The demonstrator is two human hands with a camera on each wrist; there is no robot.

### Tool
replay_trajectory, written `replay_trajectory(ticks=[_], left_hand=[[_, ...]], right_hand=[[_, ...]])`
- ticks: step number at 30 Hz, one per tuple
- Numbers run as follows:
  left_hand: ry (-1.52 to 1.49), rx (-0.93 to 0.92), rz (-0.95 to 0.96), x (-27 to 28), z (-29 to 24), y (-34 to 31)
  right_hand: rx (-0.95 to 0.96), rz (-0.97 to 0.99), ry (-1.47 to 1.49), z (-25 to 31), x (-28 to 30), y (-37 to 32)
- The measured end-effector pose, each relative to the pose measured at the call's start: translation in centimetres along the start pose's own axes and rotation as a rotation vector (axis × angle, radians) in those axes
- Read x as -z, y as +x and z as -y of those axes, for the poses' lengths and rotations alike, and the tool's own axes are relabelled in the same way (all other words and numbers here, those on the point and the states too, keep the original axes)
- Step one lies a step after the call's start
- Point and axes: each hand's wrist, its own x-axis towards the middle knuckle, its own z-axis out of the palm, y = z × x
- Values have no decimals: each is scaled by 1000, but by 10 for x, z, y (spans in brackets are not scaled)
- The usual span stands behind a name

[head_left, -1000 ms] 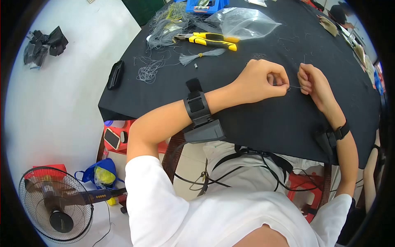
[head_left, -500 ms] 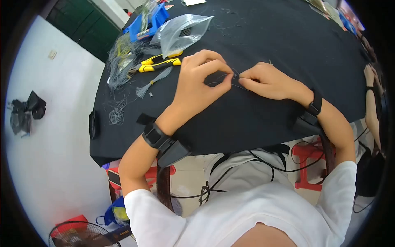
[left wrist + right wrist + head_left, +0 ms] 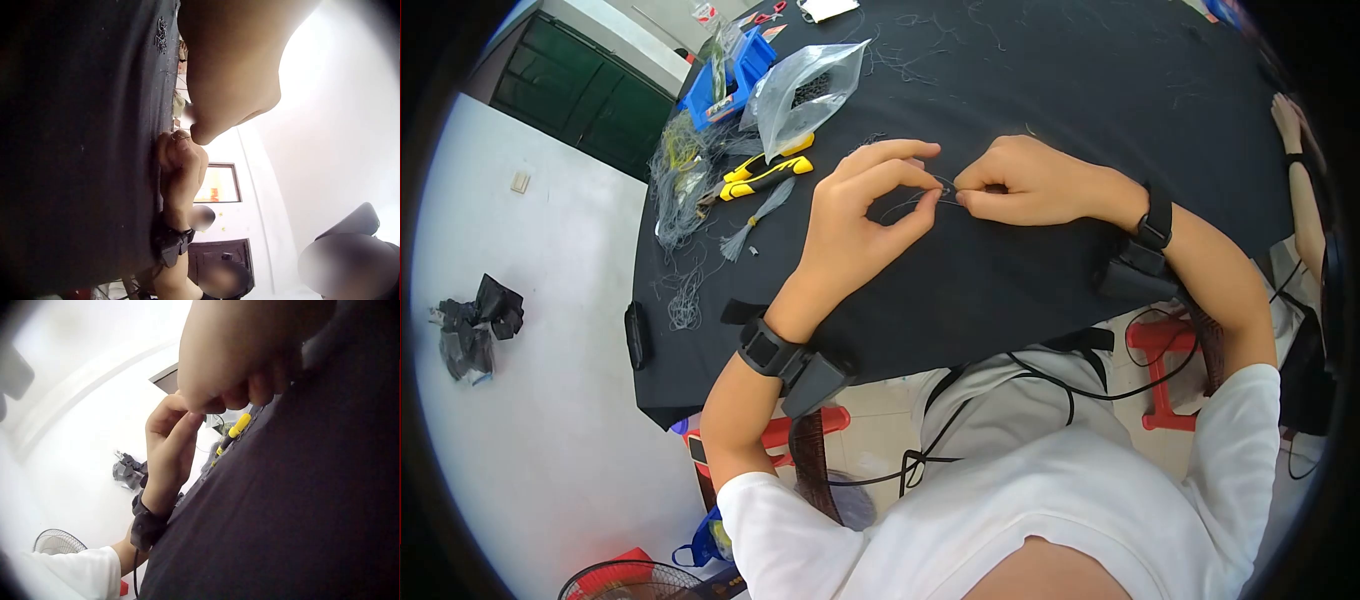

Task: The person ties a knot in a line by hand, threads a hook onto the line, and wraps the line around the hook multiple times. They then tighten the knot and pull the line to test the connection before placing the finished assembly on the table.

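My left hand (image 3: pixel 855 220) is above the black-covered table with thumb and forefinger pinching a thin grey line (image 3: pixel 887 213), part of which curves in a loop by the fingertips. Just to its right, my right hand (image 3: pixel 1040 185) pinches the same line between thumb and curled forefinger. Only a small gap separates the two sets of fingertips. In the right wrist view, the left hand (image 3: pixel 169 450) meets the right hand (image 3: pixel 244 356) at the fingertips. The left wrist view shows the right hand (image 3: pixel 182 165) beyond the left hand (image 3: pixel 234 69).
On the left of the table lie yellow-black pliers (image 3: pixel 770 178), a tied grey line bundle (image 3: pixel 760 215) and loose tangled line (image 3: pixel 685 300). Behind are a clear plastic bag (image 3: pixel 800 100) with dark bits and a blue bin (image 3: pixel 740 75). Another person's arm (image 3: pixel 1303 190) is at far right.
The hands stood farther apart with line stretched between them; now their fingertips are close together. The right hand has turned palm down. The head view has shifted, moving the table items left.
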Motion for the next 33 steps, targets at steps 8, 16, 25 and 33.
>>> replay_trajectory(ticks=[8, 16, 25, 33], left_hand=[[22, -33, 17, 1, -1, 0], [15, -43, 8, 1, 0, 1], [-112, 62, -8, -1, 3, -1], [-188, 145, -15, -2, 5, -3]], right_hand=[[4, -6, 18, 1, -2, 0], [9, 11, 21, 0, 0, 1], [9, -72, 225, -2, -3, 2], [-21, -122, 224, 1, 0, 1]])
